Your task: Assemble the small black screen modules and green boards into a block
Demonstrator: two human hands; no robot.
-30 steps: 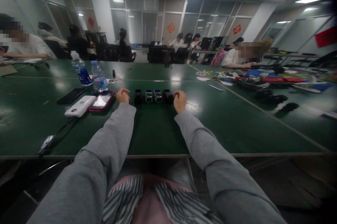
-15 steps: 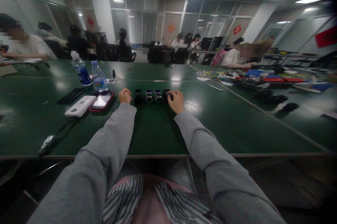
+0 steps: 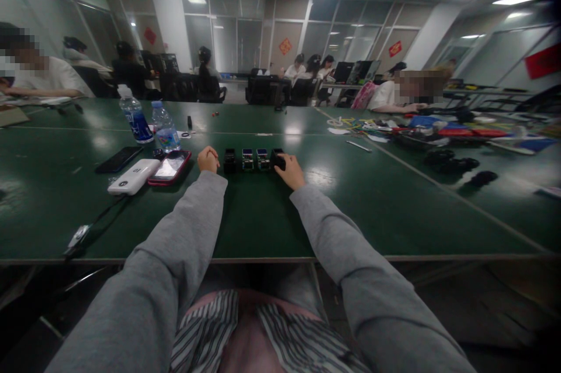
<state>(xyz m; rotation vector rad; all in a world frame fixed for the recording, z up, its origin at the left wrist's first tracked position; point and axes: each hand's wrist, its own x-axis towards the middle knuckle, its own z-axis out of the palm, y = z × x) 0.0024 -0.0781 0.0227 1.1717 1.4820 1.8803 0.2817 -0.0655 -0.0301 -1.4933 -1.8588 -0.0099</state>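
Note:
Several small things stand in a row across the green table. At the row's left end is a small black block (image 3: 229,161); two small circuit-board devices with screens, a left one (image 3: 248,159) and a right one (image 3: 262,159), are in the middle. At the right end, my right hand (image 3: 293,172) has its thumb and forefinger around a second black block (image 3: 276,156), partly hidden by the fingers. My left hand (image 3: 207,160) rests on the table with its fingers curled in, just left of the first black block and apart from it.
To the left lie a red-edged phone (image 3: 170,167), a white power bank (image 3: 134,177) with a cable and a dark phone (image 3: 119,159). Two water bottles, one tall (image 3: 135,116) and one short (image 3: 165,128), stand behind. A pen (image 3: 358,145) and piled cables lie right. People sit around.
My right hand's fingers have lowered and drawn slightly back toward me at the right-hand black block, showing more of it. My left hand has stayed put.

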